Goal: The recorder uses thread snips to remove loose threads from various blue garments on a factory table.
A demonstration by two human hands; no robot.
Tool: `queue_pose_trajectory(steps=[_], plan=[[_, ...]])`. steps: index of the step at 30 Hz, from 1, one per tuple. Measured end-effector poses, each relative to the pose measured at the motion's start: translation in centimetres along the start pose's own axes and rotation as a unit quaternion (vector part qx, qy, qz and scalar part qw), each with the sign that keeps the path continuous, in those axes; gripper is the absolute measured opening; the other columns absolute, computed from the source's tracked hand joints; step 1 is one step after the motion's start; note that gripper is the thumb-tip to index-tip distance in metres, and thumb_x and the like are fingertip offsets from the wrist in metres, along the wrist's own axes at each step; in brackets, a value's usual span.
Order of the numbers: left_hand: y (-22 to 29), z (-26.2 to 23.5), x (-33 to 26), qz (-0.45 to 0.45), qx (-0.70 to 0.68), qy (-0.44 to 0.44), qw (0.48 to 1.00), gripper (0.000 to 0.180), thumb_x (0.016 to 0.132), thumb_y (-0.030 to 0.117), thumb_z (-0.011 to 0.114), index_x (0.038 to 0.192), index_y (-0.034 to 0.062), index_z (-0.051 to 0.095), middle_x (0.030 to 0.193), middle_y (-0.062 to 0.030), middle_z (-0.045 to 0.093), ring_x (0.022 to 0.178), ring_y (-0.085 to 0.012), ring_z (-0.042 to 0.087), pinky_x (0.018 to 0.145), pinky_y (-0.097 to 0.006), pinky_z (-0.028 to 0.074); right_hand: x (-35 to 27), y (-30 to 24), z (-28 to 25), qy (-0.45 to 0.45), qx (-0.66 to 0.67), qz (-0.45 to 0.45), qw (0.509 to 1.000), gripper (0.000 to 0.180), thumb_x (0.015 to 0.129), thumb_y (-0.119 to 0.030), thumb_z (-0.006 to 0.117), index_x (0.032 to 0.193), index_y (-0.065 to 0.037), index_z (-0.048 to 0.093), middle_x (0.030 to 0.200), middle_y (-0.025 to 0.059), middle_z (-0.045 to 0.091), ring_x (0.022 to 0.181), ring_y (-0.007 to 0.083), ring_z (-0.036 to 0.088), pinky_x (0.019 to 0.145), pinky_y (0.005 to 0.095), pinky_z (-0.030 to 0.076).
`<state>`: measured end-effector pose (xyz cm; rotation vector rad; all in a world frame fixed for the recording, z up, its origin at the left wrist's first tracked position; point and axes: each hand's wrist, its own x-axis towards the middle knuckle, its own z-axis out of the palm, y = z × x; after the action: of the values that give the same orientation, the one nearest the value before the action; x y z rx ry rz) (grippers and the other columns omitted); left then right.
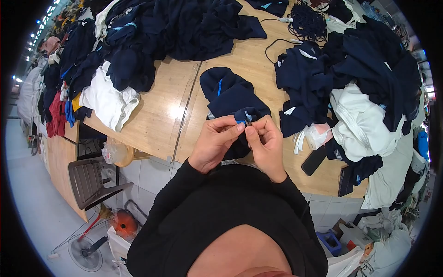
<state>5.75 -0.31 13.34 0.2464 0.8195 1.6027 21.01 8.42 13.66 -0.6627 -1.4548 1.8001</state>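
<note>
A navy blue garment (233,98) lies bunched on the table in front of me, with a bright blue strip showing on its upper left part. My left hand (213,142) pinches the raised near edge of this cloth between thumb and fingers, beside a small blue piece at the fingertips. Close against it, my right hand (267,144) is closed, thumb pressed to forefinger at the same spot. Something small and dark shows between the fingertips there, too small to name. The garment's lower folds hang behind my hands, partly hidden by them.
Navy garments (180,30) heap along the back. A white garment (110,99) lies at left; more navy clothes (307,76) and a white garment (362,120) pile at right. A black phone (314,160) rests near the right edge, dark cords (308,22) behind. A chair (87,184) stands at left.
</note>
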Motion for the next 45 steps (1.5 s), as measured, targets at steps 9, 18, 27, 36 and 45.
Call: queue_pose_trajectory(steps=[9, 18, 27, 36, 45], plan=[[-0.3, -0.7, 0.8, -0.047, -0.087, 0.004, 0.995, 0.012, 0.106, 0.006, 0.07, 0.114, 0.008, 0.079, 0.116, -0.0048, 0.078, 0.109, -0.0164, 0.072, 0.097, -0.038, 0.057, 0.4, 0.6, -0.8, -0.011, 0.073, 0.096, 0.993, 0.019, 0.109, -0.014, 0.07, 0.098, -0.004, 0.058, 0.082, -0.0016, 0.066, 0.069, 0.0033, 0.057, 0.063, 0.0209, 0.043], [0.1, 0.0, 0.5, -0.051, -0.084, 0.018, 0.995, 0.011, 0.108, 0.007, 0.067, 0.115, 0.0072, 0.076, 0.114, -0.0037, 0.076, 0.112, -0.0151, 0.069, 0.099, -0.034, 0.054, 0.8, 1.7, -0.4, -0.007, 0.018, 0.036, 0.999, 0.017, 0.107, -0.013, 0.073, 0.102, -0.004, 0.059, 0.086, -0.0007, 0.067, 0.073, 0.0039, 0.061, 0.066, 0.0205, 0.046], [0.3, 0.7, 0.8, -0.011, -0.09, 0.035, 0.995, 0.008, 0.108, 0.01, 0.068, 0.115, 0.0111, 0.073, 0.111, -0.0018, 0.076, 0.108, -0.0126, 0.071, 0.096, -0.036, 0.057, 0.3, 1.1, -0.8, 0.005, 0.002, 0.032, 0.999, 0.018, 0.112, -0.02, 0.065, 0.104, -0.005, 0.058, 0.077, -0.0008, 0.063, 0.064, 0.0012, 0.049, 0.057, 0.0197, 0.035], [1.7, 0.9, 0.7, -0.061, -0.096, 0.031, 0.993, 0.006, 0.111, 0.017, 0.066, 0.111, 0.0113, 0.069, 0.11, -0.0011, 0.075, 0.105, -0.011, 0.071, 0.09, -0.032, 0.058, 0.1, 0.4, -0.2, -0.014, -0.018, 0.016, 1.0, 0.02, 0.106, -0.014, 0.073, 0.108, -0.001, 0.058, 0.095, 0.003, 0.068, 0.079, 0.0047, 0.059, 0.069, 0.0218, 0.048], [0.2, 0.6, 0.7, -0.01, -0.134, -0.016, 0.991, 0.01, 0.108, 0.01, 0.068, 0.117, 0.0105, 0.075, 0.113, -0.001, 0.076, 0.108, -0.0118, 0.071, 0.096, -0.03, 0.055, -0.1, 0.2, 0.2, 0.0, -0.021, 0.007, 1.0, 0.02, 0.106, -0.013, 0.073, 0.106, 0.0, 0.058, 0.091, 0.003, 0.068, 0.077, 0.0043, 0.059, 0.068, 0.022, 0.046]])
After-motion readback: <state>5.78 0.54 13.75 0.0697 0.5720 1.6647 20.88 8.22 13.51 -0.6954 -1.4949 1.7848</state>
